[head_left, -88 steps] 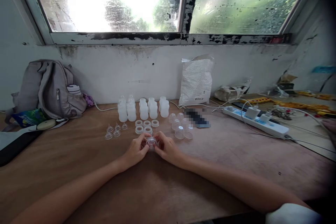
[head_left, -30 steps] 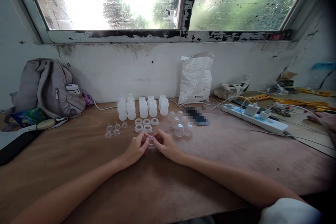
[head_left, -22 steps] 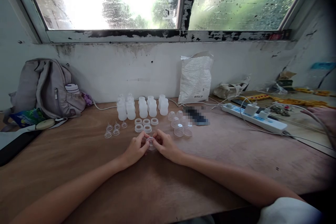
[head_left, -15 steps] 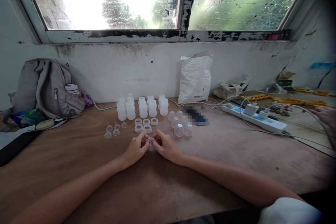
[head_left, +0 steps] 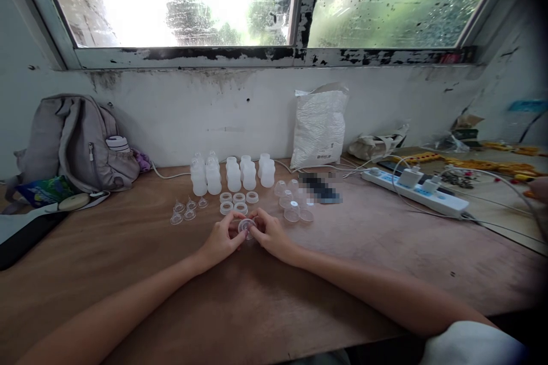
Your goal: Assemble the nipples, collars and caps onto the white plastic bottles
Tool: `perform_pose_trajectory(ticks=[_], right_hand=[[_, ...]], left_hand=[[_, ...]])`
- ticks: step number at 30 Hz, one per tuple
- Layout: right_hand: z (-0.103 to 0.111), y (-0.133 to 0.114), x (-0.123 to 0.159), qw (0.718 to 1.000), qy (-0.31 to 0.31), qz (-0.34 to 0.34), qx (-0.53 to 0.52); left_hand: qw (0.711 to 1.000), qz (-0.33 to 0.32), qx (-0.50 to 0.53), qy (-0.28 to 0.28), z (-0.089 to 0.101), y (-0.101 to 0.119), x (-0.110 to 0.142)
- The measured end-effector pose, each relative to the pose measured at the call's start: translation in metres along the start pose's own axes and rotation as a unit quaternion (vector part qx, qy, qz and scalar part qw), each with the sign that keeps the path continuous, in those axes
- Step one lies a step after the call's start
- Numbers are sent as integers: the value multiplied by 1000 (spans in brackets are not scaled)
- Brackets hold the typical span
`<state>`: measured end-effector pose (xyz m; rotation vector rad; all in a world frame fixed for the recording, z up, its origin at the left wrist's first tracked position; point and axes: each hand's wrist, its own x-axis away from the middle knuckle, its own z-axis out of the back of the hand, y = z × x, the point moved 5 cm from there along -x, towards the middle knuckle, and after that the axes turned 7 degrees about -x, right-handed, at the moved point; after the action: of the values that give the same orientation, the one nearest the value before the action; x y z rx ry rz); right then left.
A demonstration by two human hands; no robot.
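Observation:
Both hands pinch a translucent baby bottle nipple with a ring (head_left: 246,224), its round face tilted up toward me. My left hand (head_left: 222,238) closes on its left side, thumb at the near edge. On the other side my right hand (head_left: 271,238) grips it, thumb pressed at the middle. Beyond the hands lie several white collar rings (head_left: 240,207). Several clear nipples (head_left: 189,214) stand to the left, and several clear dome caps (head_left: 291,214) to the right. Behind them are frosted baby bottles (head_left: 233,178) in rows; the two left rows carry clear tops.
A grey backpack (head_left: 72,145) and a black flat object (head_left: 25,239) occupy the left side. A white padded bag (head_left: 319,131) leans on the wall. To the right lie a pixelated dark item (head_left: 321,188), a power strip (head_left: 419,197) with cables, and another person's hand (head_left: 538,188).
The nipple and ring have tilted so their round face turns toward me; my thumbs have shifted onto it. At the far right, the other person's hand has moved slightly outward.

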<state>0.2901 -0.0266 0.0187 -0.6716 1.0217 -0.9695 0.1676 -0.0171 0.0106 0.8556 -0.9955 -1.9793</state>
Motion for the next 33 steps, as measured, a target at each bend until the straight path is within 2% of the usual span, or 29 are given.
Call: perform_pose_trajectory(ticks=[17, 26, 33], right_hand=[[-2, 2, 0, 1000, -15, 11, -16], [-2, -1, 1, 999, -33, 5, -12], [-6, -1, 2, 999, -35, 16, -2]], left_hand=[[999, -2, -30, -15, -1, -3, -1], [999, 21, -20, 17, 2, -6, -2], [997, -1, -70, 35, 2, -1, 2]])
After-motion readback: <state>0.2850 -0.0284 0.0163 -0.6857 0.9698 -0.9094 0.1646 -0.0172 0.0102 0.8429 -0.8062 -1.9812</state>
